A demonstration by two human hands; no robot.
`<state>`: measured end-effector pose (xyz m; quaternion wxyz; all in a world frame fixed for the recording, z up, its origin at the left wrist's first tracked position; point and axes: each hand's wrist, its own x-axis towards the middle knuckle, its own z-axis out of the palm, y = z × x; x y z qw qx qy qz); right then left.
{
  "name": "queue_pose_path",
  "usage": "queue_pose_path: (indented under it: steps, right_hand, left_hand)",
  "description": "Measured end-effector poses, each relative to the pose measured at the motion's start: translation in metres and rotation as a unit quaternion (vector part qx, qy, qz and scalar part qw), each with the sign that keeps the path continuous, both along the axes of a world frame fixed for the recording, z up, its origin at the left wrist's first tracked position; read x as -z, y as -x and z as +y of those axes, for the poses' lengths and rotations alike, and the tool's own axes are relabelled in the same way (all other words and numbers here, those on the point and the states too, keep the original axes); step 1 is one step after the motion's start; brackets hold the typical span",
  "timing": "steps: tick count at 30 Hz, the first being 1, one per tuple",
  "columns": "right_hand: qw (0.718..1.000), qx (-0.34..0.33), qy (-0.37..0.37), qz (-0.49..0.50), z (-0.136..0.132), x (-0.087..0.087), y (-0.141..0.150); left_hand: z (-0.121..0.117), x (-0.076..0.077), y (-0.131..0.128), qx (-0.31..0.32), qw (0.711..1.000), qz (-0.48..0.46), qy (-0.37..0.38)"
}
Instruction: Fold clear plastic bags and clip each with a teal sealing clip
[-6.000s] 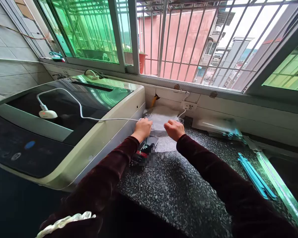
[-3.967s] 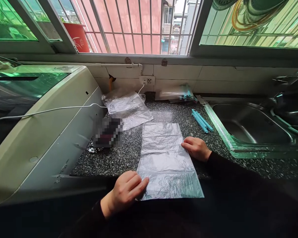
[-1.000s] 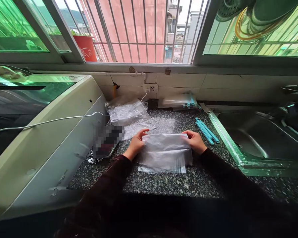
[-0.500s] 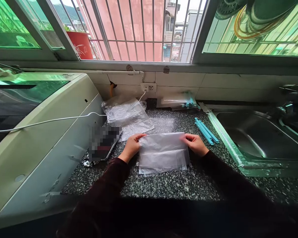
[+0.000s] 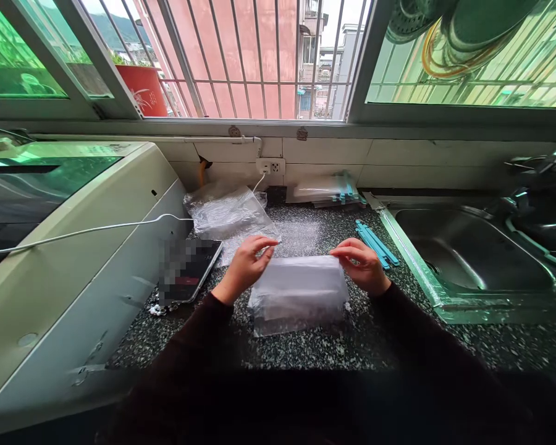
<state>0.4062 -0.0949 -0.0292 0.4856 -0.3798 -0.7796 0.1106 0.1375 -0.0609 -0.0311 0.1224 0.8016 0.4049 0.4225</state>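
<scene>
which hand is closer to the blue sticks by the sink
Right. The right hand pinches the folded plastic bag just short of the blue sticks; the left hand holds the bag's opposite end, farther away.

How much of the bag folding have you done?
Done: the clear bag lies doubled over into a short stack on the counter.
In hand: left hand and right hand pinch its top edge.
Left: more bags lie unfolded behind.

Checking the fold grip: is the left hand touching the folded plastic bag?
Touching. The head view shows the left hand pinching the folded plastic bag at its upper left corner.
</scene>
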Motion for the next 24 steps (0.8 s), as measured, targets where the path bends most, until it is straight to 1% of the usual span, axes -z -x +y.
queue_pose_path:
  steps: [1, 3, 5, 6, 7, 9, 12, 13, 15, 18, 20, 24]
  right_hand:
    - [1.0, -0.001, -0.01, -0.002, -0.002, -0.003, 0.002]
    - [1.0, -0.004, -0.002, 0.012, -0.006, -0.007, 0.007]
    - [0.998, -0.001, 0.039, 0.049, -0.006, -0.006, 0.01]
    - [0.995, 0.005, 0.068, 0.074, -0.006, -0.005, 0.011]
    - [0.99, 0.013, 0.098, 0.104, -0.004, -0.003, 0.011]
    - [0.973, 0.026, 0.158, 0.165, -0.001, 0.001, 0.011]
    - [0.947, 0.024, 0.227, 0.227, 0.006, 0.007, 0.01]
    - [0.941, 0.021, 0.242, 0.237, 0.007, 0.008, 0.009]
    - [0.931, 0.017, 0.265, 0.25, 0.009, 0.01, 0.009]
    - [0.924, 0.009, 0.282, 0.259, 0.01, 0.013, 0.01]
    - [0.929, 0.001, 0.273, 0.25, 0.01, 0.016, 0.01]
    - [0.961, -0.021, 0.216, 0.17, 0.009, 0.02, 0.008]
  left_hand:
    - [-0.001, -0.009, -0.01, 0.047, 0.999, 0.008, 0.019]
    - [-0.003, -0.024, -0.029, 0.124, 0.989, 0.043, 0.061]
    - [-0.002, -0.034, -0.044, 0.176, 0.973, 0.096, 0.111]
    - [-0.001, -0.036, -0.05, 0.19, 0.965, 0.12, 0.138]
    - [0.0, -0.037, -0.055, 0.197, 0.956, 0.14, 0.166]
    - [0.003, -0.034, -0.06, 0.193, 0.944, 0.157, 0.217]
    - [0.005, -0.024, -0.063, 0.17, 0.944, 0.117, 0.258]
    - [0.006, -0.02, -0.064, 0.166, 0.948, 0.093, 0.253]
    - [0.006, -0.012, -0.065, 0.168, 0.961, 0.056, 0.211]
    - [0.005, -0.002, -0.067, 0.176, 0.974, 0.056, 0.132]
    - [0.006, 0.003, -0.069, 0.175, 0.977, 0.068, 0.104]
    - [0.009, 0.01, -0.073, 0.16, 0.982, 0.071, 0.078]
